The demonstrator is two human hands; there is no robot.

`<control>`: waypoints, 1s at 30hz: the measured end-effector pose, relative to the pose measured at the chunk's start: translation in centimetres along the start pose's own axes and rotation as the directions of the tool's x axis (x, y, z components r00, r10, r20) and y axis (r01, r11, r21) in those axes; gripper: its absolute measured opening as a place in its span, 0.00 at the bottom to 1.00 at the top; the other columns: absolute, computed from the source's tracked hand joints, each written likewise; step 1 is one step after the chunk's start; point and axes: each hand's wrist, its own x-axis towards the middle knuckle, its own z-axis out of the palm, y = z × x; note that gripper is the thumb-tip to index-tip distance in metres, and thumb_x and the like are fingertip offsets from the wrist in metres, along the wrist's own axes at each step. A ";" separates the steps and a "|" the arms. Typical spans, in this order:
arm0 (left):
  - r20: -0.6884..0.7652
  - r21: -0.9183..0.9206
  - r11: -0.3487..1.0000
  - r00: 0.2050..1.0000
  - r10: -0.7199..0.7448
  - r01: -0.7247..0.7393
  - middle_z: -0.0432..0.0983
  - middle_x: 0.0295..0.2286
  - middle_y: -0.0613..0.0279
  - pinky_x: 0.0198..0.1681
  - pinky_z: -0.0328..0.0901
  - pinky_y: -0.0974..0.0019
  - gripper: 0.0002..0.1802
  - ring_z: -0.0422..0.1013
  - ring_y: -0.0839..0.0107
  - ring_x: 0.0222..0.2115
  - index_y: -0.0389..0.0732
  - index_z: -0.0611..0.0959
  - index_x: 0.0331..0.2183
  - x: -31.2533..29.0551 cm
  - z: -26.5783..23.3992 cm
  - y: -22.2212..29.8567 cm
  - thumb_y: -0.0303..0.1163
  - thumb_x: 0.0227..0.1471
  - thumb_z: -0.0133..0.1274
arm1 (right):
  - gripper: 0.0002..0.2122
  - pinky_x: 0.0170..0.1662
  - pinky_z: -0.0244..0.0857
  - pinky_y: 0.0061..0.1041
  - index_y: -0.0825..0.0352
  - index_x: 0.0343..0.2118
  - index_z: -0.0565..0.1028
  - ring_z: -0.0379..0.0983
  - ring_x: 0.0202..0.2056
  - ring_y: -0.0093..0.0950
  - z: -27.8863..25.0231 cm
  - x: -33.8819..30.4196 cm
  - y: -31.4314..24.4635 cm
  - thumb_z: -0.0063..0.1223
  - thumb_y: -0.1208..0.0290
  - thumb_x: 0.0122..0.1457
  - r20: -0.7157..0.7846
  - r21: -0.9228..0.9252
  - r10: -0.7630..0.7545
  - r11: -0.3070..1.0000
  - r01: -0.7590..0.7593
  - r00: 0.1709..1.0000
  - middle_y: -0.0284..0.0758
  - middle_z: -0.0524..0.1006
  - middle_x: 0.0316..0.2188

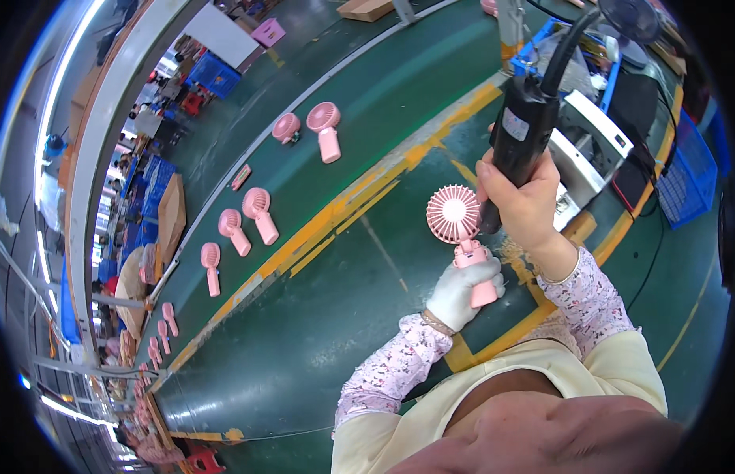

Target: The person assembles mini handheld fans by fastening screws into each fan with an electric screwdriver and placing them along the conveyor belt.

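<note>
A pink handheld fan (453, 213) with a round slatted head stands upright in my left hand (456, 296), which wears a white glove wrapped round the fan's handle. My bare right hand (532, 197) grips a black electric screwdriver (522, 130) hanging from a thick black cable. The tool's lower end comes down beside the fan, close to its neck. Whether the tip touches the fan cannot be made out.
A green conveyor belt (367, 126) at the left carries several pink fans (324, 118). Yellow tape (304, 249) marks the bench edge. White device (592, 146), blue parts bin (541, 43) and blue basket (687, 174) stand at the right.
</note>
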 end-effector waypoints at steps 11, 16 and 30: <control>-0.131 -0.002 1.000 0.991 -0.010 0.010 0.69 0.24 0.61 0.27 0.64 0.67 0.06 0.67 0.71 0.23 0.35 0.72 0.33 2.2 1.7 -2.9 0.22 0.49 0.49 | 0.15 0.29 0.64 0.21 0.70 0.35 0.68 0.69 0.24 0.18 -3.4 0.1 0.8 0.60 0.75 0.45 0.056 -0.230 0.030 0.973 -0.016 0.998 0.32 0.74 0.23; -0.153 0.020 1.000 0.988 -0.009 0.012 0.70 0.23 0.62 0.27 0.65 0.68 0.08 0.68 0.72 0.22 0.37 0.72 0.33 2.2 1.8 -2.8 0.22 0.47 0.50 | 0.17 0.31 0.65 0.23 0.70 0.37 0.67 0.71 0.24 0.22 -3.1 0.1 0.8 0.60 0.75 0.45 0.133 -0.300 -0.052 0.950 0.090 0.990 0.34 0.74 0.24; -0.158 0.046 0.999 0.987 0.013 -0.006 0.71 0.24 0.60 0.27 0.65 0.66 0.08 0.69 0.70 0.23 0.33 0.74 0.34 2.1 1.8 -2.9 0.22 0.48 0.50 | 0.17 0.29 0.66 0.23 0.71 0.38 0.67 0.72 0.23 0.22 -2.6 -0.1 0.7 0.59 0.74 0.46 0.167 -0.336 -0.085 0.932 0.137 0.982 0.35 0.74 0.22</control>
